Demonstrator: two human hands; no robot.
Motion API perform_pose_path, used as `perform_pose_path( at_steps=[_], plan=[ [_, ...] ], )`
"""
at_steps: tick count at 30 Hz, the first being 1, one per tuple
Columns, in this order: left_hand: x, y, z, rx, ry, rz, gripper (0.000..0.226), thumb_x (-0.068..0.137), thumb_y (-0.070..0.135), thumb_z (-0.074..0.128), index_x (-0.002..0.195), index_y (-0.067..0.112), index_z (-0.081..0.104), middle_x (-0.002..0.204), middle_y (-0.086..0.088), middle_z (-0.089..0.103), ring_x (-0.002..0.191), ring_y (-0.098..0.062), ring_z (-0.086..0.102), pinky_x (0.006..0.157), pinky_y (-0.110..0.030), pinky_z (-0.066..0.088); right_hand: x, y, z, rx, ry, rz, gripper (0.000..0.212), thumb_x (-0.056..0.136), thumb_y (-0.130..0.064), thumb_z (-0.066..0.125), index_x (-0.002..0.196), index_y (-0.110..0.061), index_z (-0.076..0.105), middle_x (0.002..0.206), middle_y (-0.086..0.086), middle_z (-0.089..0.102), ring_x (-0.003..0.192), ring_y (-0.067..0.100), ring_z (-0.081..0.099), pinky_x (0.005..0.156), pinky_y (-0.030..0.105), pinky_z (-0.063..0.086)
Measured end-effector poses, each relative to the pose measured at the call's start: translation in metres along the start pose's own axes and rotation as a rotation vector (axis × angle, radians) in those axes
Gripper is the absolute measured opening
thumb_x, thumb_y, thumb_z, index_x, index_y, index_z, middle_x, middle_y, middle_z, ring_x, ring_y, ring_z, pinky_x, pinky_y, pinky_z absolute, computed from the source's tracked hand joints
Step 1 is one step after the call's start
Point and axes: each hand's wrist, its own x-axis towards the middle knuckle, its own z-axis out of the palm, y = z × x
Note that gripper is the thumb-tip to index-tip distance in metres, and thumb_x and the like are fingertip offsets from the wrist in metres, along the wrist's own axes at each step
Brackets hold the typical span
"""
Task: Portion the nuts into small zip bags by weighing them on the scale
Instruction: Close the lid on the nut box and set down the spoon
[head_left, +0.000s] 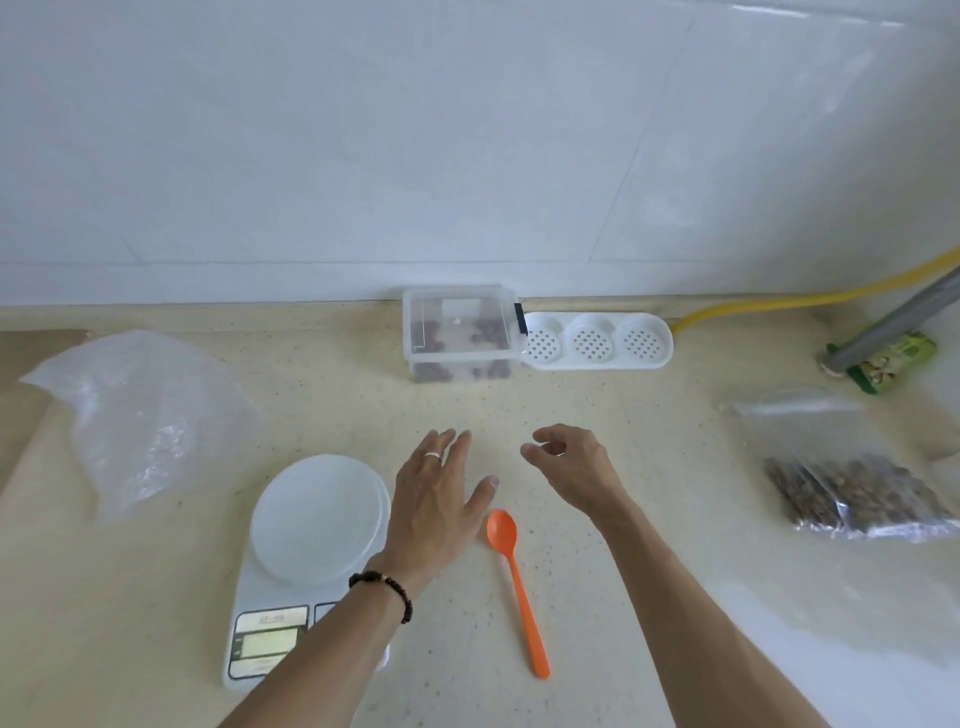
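Lying beside left thumb, orange spoon (514, 571), both hands' fingers (452, 441) loose, empty

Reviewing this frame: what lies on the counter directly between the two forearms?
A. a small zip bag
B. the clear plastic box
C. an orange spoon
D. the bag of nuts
C: the orange spoon lies flat on the counter, right of the scale, between the left hand and the right hand, touched by neither.

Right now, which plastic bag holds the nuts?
The bag on the right, full of brown nuts. The bag on the left, beyond the scale, looks empty.
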Motion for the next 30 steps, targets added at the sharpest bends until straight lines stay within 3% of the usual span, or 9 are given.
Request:
perform_pose_path(
  at_steps=[3,5,9,12,18,22,27,30],
  plan=[
    [-0.037,-0.003,0.016,0.022,0.001,-0.020,0.081,0.083,0.067,0.019,0.145,0.019,0.039,0.151,-0.006,0.039,0.145,-0.021,0.024,0.114,-0.036,0.025,-0.029,0.021,0.007,-0.032,-0.043,0.039,0.038,0.091,-0.034,0.065,0.123,-0.012,0.064,0.095,-0.004,0.065,0.070,0.003,0.059,0.055,0.012,0.039],
    [-0.054,-0.005,0.028,0.032,0.013,-0.051,0.085,0.080,0.068,0.017,0.142,0.017,0.045,0.147,-0.007,0.045,0.142,-0.023,0.030,0.113,-0.037,0.029,-0.043,0.034,0.012,-0.063,-0.079,0.050,0.031,0.090,-0.032,0.066,0.112,-0.010,0.067,0.088,-0.004,0.065,0.066,0.007,0.059,0.056,0.015,0.042],
    [-0.085,-0.003,0.052,0.052,0.040,-0.114,0.076,0.081,0.063,0.032,0.128,0.010,0.059,0.130,-0.013,0.059,0.129,-0.031,0.049,0.099,-0.045,0.046,-0.061,0.054,0.021,-0.107,-0.168,0.074,0.018,0.088,-0.026,0.068,0.088,-0.008,0.072,0.075,0.003,0.066,0.068,0.015,0.062,0.061,0.026,0.050],
    [-0.105,-0.004,0.068,0.058,0.069,-0.139,0.066,0.082,0.059,0.042,0.121,0.010,0.063,0.122,-0.013,0.063,0.122,-0.033,0.055,0.092,-0.046,0.050,-0.072,0.064,0.032,-0.127,-0.238,0.083,0.017,0.087,-0.022,0.067,0.087,-0.006,0.073,0.067,0.002,0.064,0.063,0.014,0.058,0.058,0.026,0.048],
    [-0.115,-0.005,0.083,0.059,0.143,-0.170,0.051,0.080,0.041,0.072,0.118,0.009,0.062,0.120,-0.013,0.064,0.120,-0.032,0.056,0.097,-0.047,0.047,-0.077,0.071,0.046,-0.068,-0.253,0.049,0.013,0.090,-0.016,0.063,0.090,-0.008,0.073,0.068,0.001,0.062,0.058,0.012,0.055,0.050,0.019,0.042],
    [-0.110,0.000,0.081,0.002,0.186,-0.184,0.041,0.082,0.040,0.070,0.112,0.012,0.066,0.122,-0.011,0.063,0.123,-0.029,0.052,0.101,-0.047,0.041,-0.076,0.068,0.043,0.183,-0.277,0.096,0.012,0.089,-0.012,0.065,0.091,-0.002,0.072,0.074,0.005,0.064,0.057,0.012,0.050,0.047,0.019,0.037],
    [-0.086,0.002,0.060,-0.132,0.151,-0.175,0.025,0.091,0.044,0.059,0.098,0.028,0.076,0.132,-0.004,0.059,0.132,-0.023,0.042,0.107,-0.044,0.034,-0.064,0.048,0.037,0.484,-0.228,0.138,0.010,0.092,-0.012,0.064,0.093,-0.003,0.070,0.083,0.008,0.070,0.054,0.012,0.050,0.047,0.023,0.034],
    [-0.062,0.011,0.036,-0.267,0.128,-0.139,0.023,0.093,0.036,0.059,0.091,0.020,0.076,0.114,0.002,0.062,0.114,-0.016,0.052,0.090,-0.029,0.041,-0.053,0.026,0.026,0.612,-0.158,0.133,0.010,0.093,-0.010,0.062,0.091,-0.003,0.068,0.083,0.009,0.070,0.054,0.013,0.049,0.047,0.024,0.034]
  ],
)
